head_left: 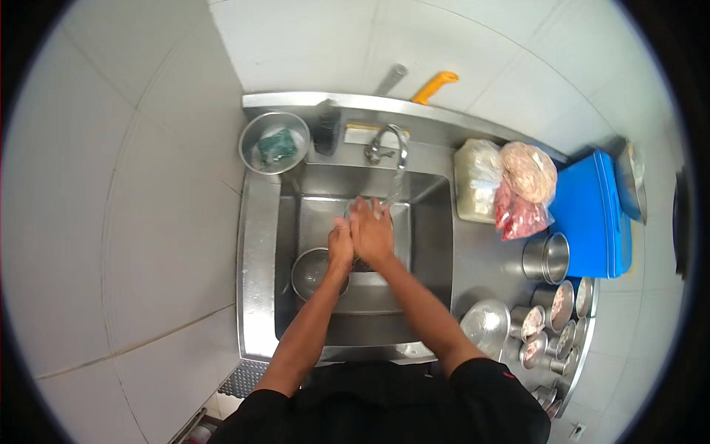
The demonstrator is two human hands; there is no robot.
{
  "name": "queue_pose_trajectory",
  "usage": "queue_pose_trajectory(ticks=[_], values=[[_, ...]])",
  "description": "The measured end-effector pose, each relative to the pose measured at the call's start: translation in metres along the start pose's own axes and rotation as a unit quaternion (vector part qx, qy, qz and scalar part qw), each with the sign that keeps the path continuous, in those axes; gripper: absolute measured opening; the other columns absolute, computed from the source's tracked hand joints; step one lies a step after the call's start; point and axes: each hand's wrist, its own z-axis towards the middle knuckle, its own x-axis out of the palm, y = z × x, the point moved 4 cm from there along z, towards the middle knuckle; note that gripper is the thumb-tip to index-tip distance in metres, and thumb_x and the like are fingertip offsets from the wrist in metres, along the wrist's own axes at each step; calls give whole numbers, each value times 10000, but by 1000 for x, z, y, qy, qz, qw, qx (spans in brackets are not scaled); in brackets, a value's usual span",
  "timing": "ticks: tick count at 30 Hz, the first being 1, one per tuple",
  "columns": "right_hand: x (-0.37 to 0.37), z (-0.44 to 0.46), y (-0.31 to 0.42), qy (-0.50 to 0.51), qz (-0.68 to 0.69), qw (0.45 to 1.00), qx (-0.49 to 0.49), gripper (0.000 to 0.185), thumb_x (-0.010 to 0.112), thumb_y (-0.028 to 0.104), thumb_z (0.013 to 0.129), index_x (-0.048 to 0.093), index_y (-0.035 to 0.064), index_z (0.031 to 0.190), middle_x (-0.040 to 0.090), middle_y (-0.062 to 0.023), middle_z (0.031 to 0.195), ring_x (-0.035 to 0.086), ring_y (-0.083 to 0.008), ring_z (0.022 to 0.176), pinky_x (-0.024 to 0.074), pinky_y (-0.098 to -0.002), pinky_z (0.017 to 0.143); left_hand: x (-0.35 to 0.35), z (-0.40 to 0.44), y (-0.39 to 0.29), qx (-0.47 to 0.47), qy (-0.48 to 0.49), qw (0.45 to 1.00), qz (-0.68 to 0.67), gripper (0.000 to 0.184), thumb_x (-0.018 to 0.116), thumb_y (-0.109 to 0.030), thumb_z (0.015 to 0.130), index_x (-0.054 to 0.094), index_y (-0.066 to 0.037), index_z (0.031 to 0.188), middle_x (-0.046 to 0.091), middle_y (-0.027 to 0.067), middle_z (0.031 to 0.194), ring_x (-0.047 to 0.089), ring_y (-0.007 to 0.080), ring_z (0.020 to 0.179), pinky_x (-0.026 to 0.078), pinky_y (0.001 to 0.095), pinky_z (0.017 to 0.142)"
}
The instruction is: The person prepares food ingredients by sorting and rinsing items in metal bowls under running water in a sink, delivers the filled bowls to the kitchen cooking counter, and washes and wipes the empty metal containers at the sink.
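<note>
Over the steel sink [436, 281], my left hand [341, 243] and my right hand [372, 231] press against each other, palms together. The right hand's fingers are stretched out and slightly apart. On the left hand the thumb is extended, while the right hand partly hides its other fingers. No object shows between them. Water runs from the curved faucet [402, 148] just beyond my right fingertips. Below my left hand, a round metal bowl [307, 275] sits in the sink, partly covered by my forearm. Another rounded rim under my hands is mostly hidden.
A metal bowl [248, 140] with a green scouring pad [276, 146] stands at the back left. Right of the sink are a filled plastic container [473, 196], bagged food [529, 174], a blue cooler [584, 214] and several metal pots [546, 259]. An orange-handled tool [436, 86] leans behind.
</note>
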Motion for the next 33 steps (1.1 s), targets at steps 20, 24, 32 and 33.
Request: queue_pose_trajectory(ticks=[20, 24, 32, 33], values=[[57, 56, -120, 409, 339, 826, 189, 712, 579, 535, 743, 499, 60, 1268, 570, -191, 1179, 537, -336, 1094, 374, -385, 981, 18, 15, -16, 331, 92, 879, 329, 370, 432, -310, 939, 596, 20, 900, 587, 45, 794, 507, 150, 741, 430, 327, 691], [23, 31, -69, 188, 401, 878, 183, 545, 547, 390, 799, 537, 63, 1234, 596, -206, 1110, 550, -321, 1074, 392, -383, 954, -28, 26, -24, 124, -148, 967, 166, 412, 413, -309, 947, 569, 50, 1076, 600, 139, 1020, 552, 230, 928, 423, 340, 834], [12, 28, -85, -48, 338, 938, 61, 226, 555, 3, 680, 629, 50, 889, 639, -136, 911, 599, -330, 858, 471, -387, 765, -70, 33, 12, 60, -146, 987, -38, 356, 438, -331, 911, 580, -47, 1071, 618, 108, 989, 604, 264, 886, 500, 393, 696], [-7, 43, -75, -29, 344, 935, 83, 205, 583, 59, 728, 638, 50, 925, 639, -154, 939, 602, -331, 886, 470, -393, 778, -43, -9, -20, 49, -143, 988, 30, 348, 472, -351, 895, 624, -46, 963, 623, 106, 858, 601, 251, 744, 481, 397, 587]])
